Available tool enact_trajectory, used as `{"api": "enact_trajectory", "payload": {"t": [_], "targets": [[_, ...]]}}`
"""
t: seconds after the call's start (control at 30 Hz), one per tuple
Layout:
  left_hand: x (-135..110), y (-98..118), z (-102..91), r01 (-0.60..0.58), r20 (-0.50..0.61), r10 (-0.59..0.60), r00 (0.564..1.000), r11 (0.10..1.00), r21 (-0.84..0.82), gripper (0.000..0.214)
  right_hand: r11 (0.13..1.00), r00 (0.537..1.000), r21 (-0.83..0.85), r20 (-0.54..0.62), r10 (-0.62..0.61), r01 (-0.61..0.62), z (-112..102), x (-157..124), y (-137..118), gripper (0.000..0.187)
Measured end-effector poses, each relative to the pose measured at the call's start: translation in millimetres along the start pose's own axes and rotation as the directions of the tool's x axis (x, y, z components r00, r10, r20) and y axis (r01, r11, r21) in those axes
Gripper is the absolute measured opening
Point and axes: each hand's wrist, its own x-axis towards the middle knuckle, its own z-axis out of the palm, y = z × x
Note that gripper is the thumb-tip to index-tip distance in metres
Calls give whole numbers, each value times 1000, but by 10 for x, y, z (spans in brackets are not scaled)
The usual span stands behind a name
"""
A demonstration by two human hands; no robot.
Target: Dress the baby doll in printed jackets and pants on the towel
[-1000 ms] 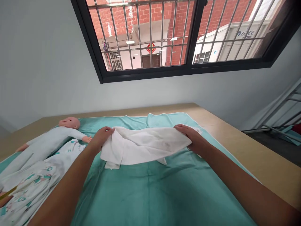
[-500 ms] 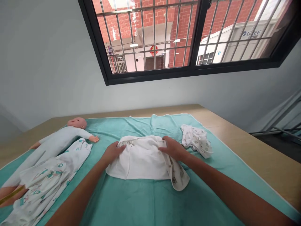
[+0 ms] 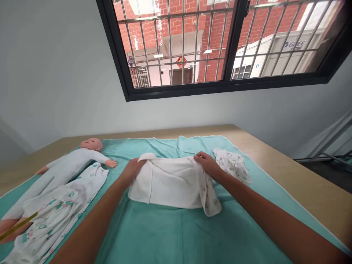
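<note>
- Nearest, below both hands, the green sheet shows bare, with a crease running away from the person.
- Ahead of it, the white cloth spans the space between the hands: its long axis runs side to side, its held edge faces the wall, its loose edge points back toward the person.
- The left hand pinches its far left corner; the right hand grips the far right one.
- Straightening looks partly done — the middle is fairly smooth, but a patterned flap is folded below the right hand and the top edge is creased, so evening those out seems left.
- Left of the left hand, the printed garment lies loosely rumpled beside the doll.
- Just beyond the right hand, the patterned bundle sits crumpled — not smoothed.
</note>
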Motion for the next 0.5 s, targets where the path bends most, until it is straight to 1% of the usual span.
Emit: {"api": "enact_trajectory", "payload": {"t": [0.07,0.13,0.2,0.27,0.33,0.4,0.47,0.5], "targets": [[108,69,-96,10,-84,-2,996,995,97,44,1000,1000,-19,-25,6,-7,-62,142,-126,28],[279,81,-126,15,-113,13,993,970,241,47,995,999,-96,-53,-2,-3,-83,337,-160,28],[444,15,-66,17,-106,21,994,938,346,42,980,996,-197,-93,-8,-11,-59,511,-71,26],[525,-126,69,39,-123,12,992,915,402,36,961,990,-274,-144,-5,-35,-11,601,116,24],[499,-313,237,55,-169,25,985,889,454,44,950,984,-309,-176,-9,-47,36,602,338,21],[406,-506,386,28,-220,103,970,852,523,50,940,981,-340,-187,-50,-17,68,557,529,18],[318,-665,472,-4,-254,189,948,809,587,48,925,980,-377,-166,-111,41,84,520,655,17],[293,-725,484,-7,-268,208,941,803,596,47,916,980,-396,-147,-132,64,86,516,695,16]]}}
